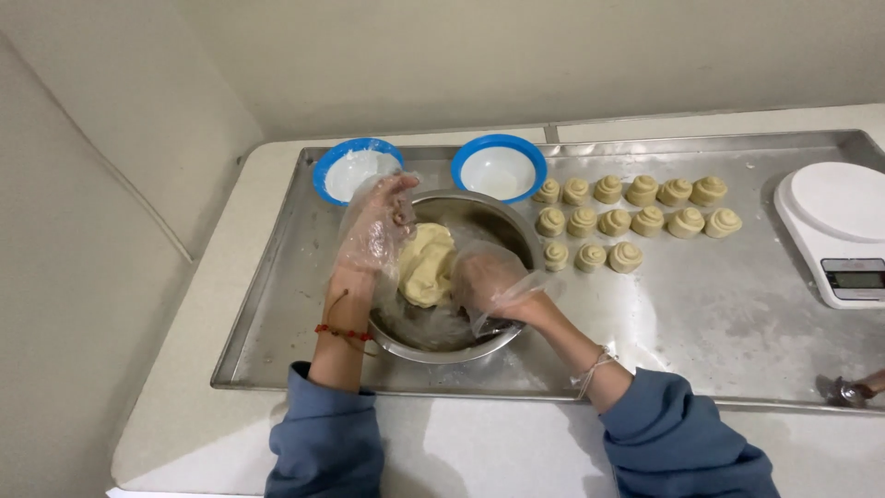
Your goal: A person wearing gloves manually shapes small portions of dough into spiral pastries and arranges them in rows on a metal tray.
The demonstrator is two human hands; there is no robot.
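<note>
Dough: pale yellow lump (427, 266) lying in the steel bowl (479, 210), between both hands.
Right hand (487, 279): gloved grip closed on the dough's right side.
Left hand (378, 224): gloved, fingers loosely open, raised just left of the dough.
Around: rolled pieces (627, 221) on the tray (701, 314); blue-rimmed bowls (499, 167) behind; scale (839, 226) at the right.

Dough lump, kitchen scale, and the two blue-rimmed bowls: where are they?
Dough lump (426, 266): head view, middle of the pale yellow mass.
Kitchen scale (841, 201): head view, centre of its round white platform.
Left blue-rimmed bowl (324, 170): head view, its blue rim.
Right blue-rimmed bowl (499, 142): head view, its far rim.
</note>
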